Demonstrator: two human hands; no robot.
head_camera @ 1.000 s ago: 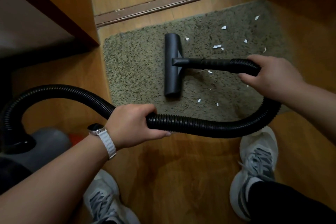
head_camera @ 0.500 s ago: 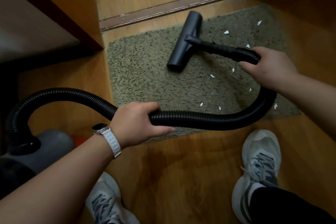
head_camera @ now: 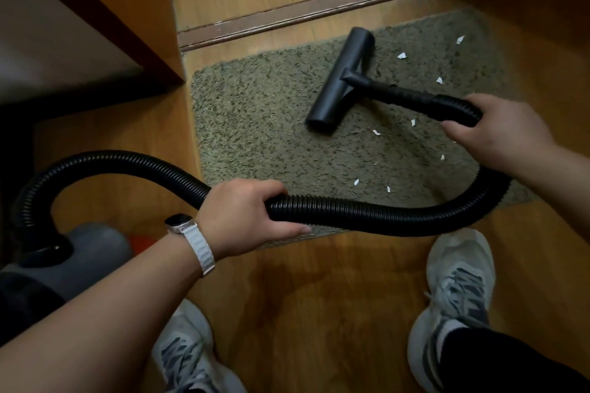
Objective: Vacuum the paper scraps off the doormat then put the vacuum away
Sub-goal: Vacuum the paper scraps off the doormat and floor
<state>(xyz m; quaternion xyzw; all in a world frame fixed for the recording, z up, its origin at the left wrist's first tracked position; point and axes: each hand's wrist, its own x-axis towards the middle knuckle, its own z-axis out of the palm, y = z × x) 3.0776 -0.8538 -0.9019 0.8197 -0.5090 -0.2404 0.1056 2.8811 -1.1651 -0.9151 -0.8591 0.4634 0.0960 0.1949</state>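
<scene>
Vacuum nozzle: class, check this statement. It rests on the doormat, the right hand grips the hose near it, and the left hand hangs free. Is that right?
Not quite. In the head view the left hand grips the hose farther back, rather than hanging free. The nozzle does rest on the doormat, and the right hand grips the hose near it.

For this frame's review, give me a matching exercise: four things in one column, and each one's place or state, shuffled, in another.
1 nozzle
2 left hand
3 right hand
4 vacuum body

a grips the hose mid-length
b lies on the doormat
c stands on the floor, far left
d grips the hose end nearest the nozzle

Pairs: 1-b, 2-a, 3-d, 4-c
</scene>
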